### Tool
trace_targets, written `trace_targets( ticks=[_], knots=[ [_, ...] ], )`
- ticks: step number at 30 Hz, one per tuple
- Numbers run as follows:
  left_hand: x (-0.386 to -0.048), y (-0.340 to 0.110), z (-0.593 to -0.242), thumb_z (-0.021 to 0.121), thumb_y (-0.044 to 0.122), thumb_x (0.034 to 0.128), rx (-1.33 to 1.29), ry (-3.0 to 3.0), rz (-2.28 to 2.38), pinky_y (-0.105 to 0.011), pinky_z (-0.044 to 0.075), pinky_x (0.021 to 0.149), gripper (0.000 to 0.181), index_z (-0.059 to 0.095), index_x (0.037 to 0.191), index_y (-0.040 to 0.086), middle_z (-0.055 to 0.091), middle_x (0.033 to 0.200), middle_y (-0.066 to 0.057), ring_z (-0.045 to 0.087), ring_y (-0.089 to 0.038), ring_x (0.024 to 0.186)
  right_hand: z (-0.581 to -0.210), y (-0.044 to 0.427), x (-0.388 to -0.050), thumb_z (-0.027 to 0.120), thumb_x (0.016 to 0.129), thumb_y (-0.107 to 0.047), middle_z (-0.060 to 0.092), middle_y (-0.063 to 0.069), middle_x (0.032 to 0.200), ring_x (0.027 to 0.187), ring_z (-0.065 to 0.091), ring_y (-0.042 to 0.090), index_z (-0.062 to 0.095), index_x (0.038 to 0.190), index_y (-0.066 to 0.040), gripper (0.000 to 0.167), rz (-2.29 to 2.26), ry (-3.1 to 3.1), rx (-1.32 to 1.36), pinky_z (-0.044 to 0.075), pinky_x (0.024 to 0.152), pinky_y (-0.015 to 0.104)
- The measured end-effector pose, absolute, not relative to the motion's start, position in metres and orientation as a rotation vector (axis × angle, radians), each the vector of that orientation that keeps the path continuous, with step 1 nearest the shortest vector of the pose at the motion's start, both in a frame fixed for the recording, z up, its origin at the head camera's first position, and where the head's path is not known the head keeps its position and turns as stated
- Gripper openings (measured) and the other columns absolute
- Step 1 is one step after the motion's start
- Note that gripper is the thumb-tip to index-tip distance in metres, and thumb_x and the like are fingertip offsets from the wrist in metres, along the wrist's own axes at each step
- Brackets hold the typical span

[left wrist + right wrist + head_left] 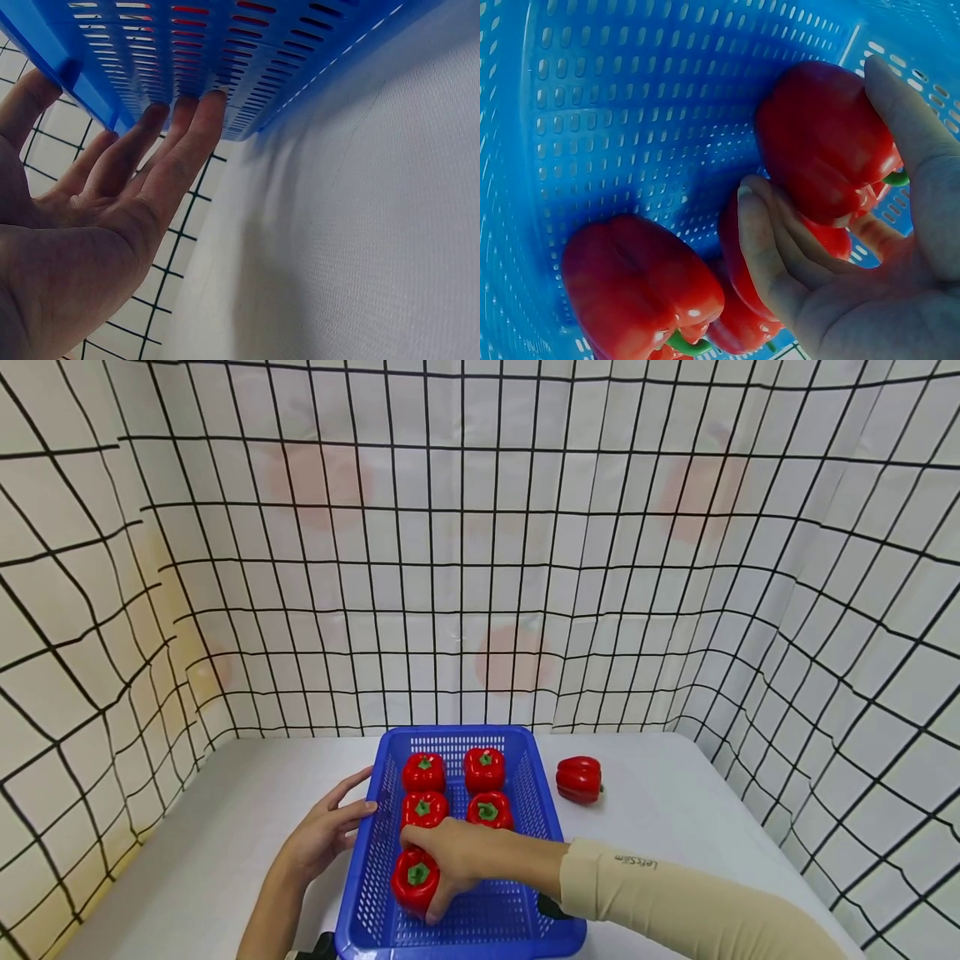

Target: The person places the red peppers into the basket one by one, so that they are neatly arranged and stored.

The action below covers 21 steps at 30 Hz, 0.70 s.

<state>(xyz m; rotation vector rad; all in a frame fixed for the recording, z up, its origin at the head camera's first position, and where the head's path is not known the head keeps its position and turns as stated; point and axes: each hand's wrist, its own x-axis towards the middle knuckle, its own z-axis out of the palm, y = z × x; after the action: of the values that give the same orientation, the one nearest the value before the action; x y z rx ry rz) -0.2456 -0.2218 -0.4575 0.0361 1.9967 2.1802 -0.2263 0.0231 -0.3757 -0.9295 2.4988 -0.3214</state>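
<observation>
A blue plastic basket point(551, 802) with perforated walls stands on the white table and holds several red bell peppers with green stems. My right hand point(457, 856) reaches into it and grips the near-left bell pepper point(414, 878). In the right wrist view, thumb and fingers lie around that pepper point(821, 135), with another bell pepper point(641, 289) in the basket to the left. At the basket's left side is my left hand point(324, 835), its extended fingertips touching the outer wall in the left wrist view.
One more bell pepper point(579, 779) lies on its side on the white table point(652, 827), right of the basket. Black wire grid point(465, 568) encloses the back and both sides, with white sheeting behind it.
</observation>
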Motion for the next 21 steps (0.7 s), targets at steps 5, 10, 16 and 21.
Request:
trace_targets(
  ticks=[5, 10, 16, 21],
  knots=[
    [-0.245, -0.222, -0.457, 0.068, 0.025, 0.0962, 0.056, 2.003, 2.176, -0.050, 0.059, 0.090, 0.073, 0.031, 0.159, 0.028, 0.051, 0.150, -0.022, 0.068, -0.037, 0.118, -0.377, 0.024, -0.227, 0.095, 0.064, -0.038, 0.066, -0.010, 0.119, 0.107, 0.067, 0.013, 0.050, 0.134, -0.037, 0.083, -0.319, 2.495, -0.939, 0.063, 0.085, 0.039],
    [-0.245, -0.222, -0.457, 0.066, 0.026, 0.0971, 0.070, 2.012, 2.165, -0.050, 0.059, 0.090, 0.073, 0.029, 0.160, 0.028, 0.049, 0.152, -0.023, 0.068, -0.036, 0.118, -0.378, 0.025, -0.227, 0.094, 0.065, -0.042, 0.065, -0.011, 0.119, 0.107, 0.066, 0.012, 0.050, 0.134, -0.037, 0.082, -0.306, 2.486, -0.976, 0.062, 0.087, 0.040],
    [-0.245, -0.222, -0.456, 0.066, 0.026, 0.0969, 0.064, 2.010, 2.163, -0.050, 0.059, 0.090, 0.073, 0.029, 0.160, 0.029, 0.049, 0.153, -0.022, 0.068, -0.036, 0.119, -0.375, 0.026, -0.227, 0.094, 0.065, -0.043, 0.065, -0.011, 0.122, 0.110, 0.066, 0.012, 0.049, 0.136, -0.037, 0.084, -0.308, 2.476, -0.985, 0.062, 0.088, 0.040],
    [-0.245, -0.222, -0.456, 0.066, 0.025, 0.0967, 0.061, 2.000, 2.162, -0.051, 0.059, 0.091, 0.074, 0.029, 0.160, 0.029, 0.049, 0.153, -0.021, 0.067, -0.036, 0.119, -0.367, 0.030, -0.228, 0.092, 0.066, -0.044, 0.065, -0.010, 0.128, 0.116, 0.065, 0.014, 0.048, 0.139, -0.039, 0.086, -0.326, 2.483, -0.975, 0.061, 0.089, 0.042]
  ],
)
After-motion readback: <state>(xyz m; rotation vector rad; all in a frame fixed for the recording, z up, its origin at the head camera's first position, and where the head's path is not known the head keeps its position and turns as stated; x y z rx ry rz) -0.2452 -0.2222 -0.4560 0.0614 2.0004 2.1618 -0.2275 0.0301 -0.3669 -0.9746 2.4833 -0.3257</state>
